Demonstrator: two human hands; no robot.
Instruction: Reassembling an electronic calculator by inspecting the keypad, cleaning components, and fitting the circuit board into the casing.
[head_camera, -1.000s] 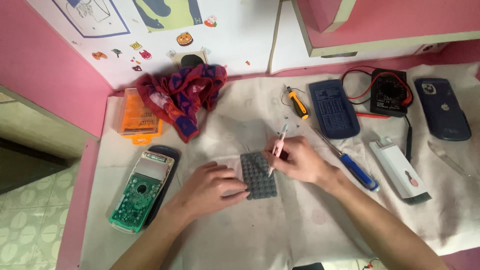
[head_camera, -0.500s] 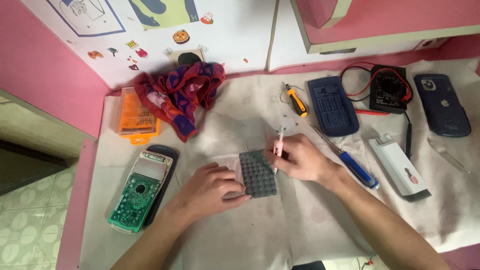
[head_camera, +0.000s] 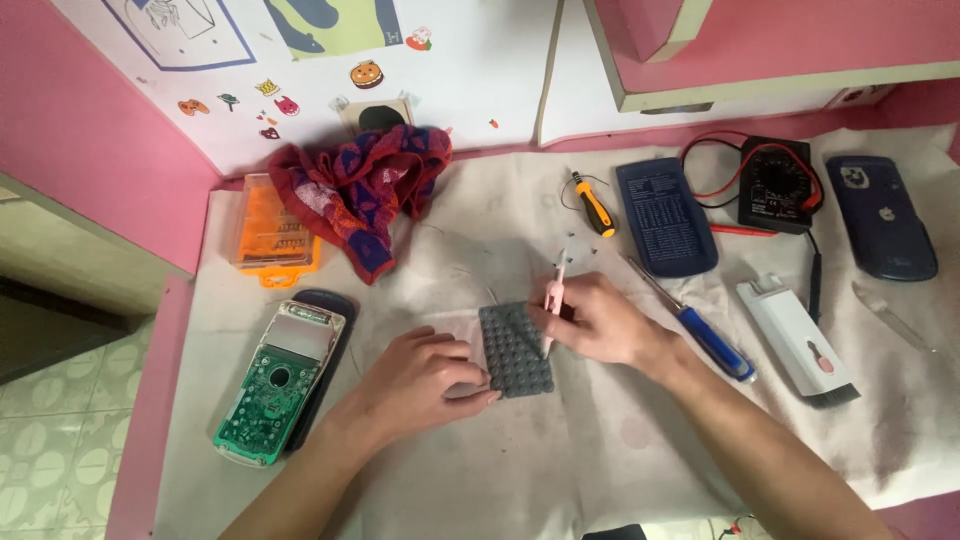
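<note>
Lying at the centre of the frame on the pale cloth-covered work surface (head_camera: 640, 440): a grey rectangular rubber keypad mat (head_camera: 515, 349), studded with rows of small buttons. Pinning its lower left corner flat with the left hand (head_camera: 425, 378), fingers curled down, grasping nothing else. Pinching a slim pink pen-like tool (head_camera: 553, 301) in the right hand (head_camera: 598, 322), tip touching the mat's right edge. Looking soft, light and floppy, likely to buckle or slide unless pressed down; best gripped at the edges, clear of the buttons. Resting at lower left, an opened device showing a green circuit board (head_camera: 270, 389); at upper right, a blue-handled screwdriver (head_camera: 708, 337) and a black multimeter (head_camera: 776, 184).
</note>
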